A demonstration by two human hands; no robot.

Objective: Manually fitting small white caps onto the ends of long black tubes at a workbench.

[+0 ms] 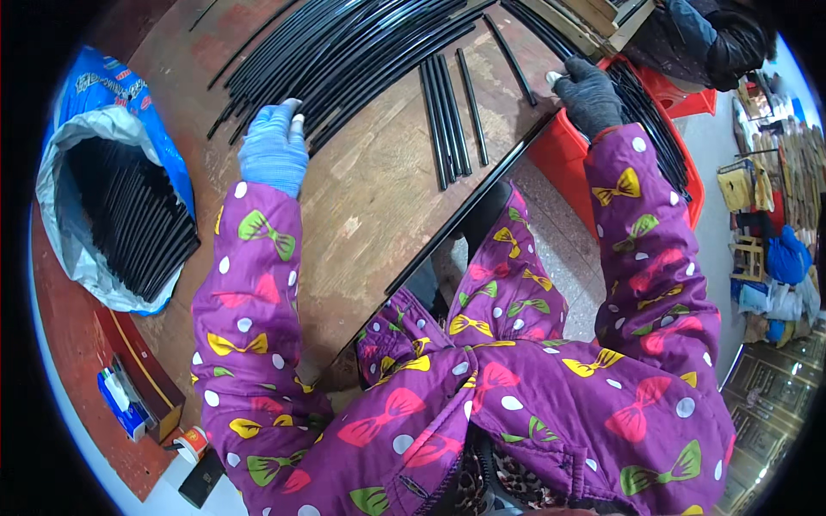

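A fan of long, thin black rods (344, 60) lies across the far side of the wooden table (344, 224). At the near-left ends of that pile is my left hand (274, 150), in a light blue glove, its fingers bent and close together; what they grip, if anything, is hidden. My right hand (592, 99), in a dark grey glove, is at the table's right edge above a red crate (559, 155) of black rods. Its fingers curl in, and I cannot make out anything in them. Between my hands lie several shorter black rods (446, 120), some side by side, others apart.
To the left stands a blue-and-white sack (73, 232), open and full of black rods. A blue box (123, 404) and a paper cup (191, 444) sit lower left. Another person (718, 39) is at the far right, by wooden pieces (602, 19). Shelves of goods (766, 206) line the right.
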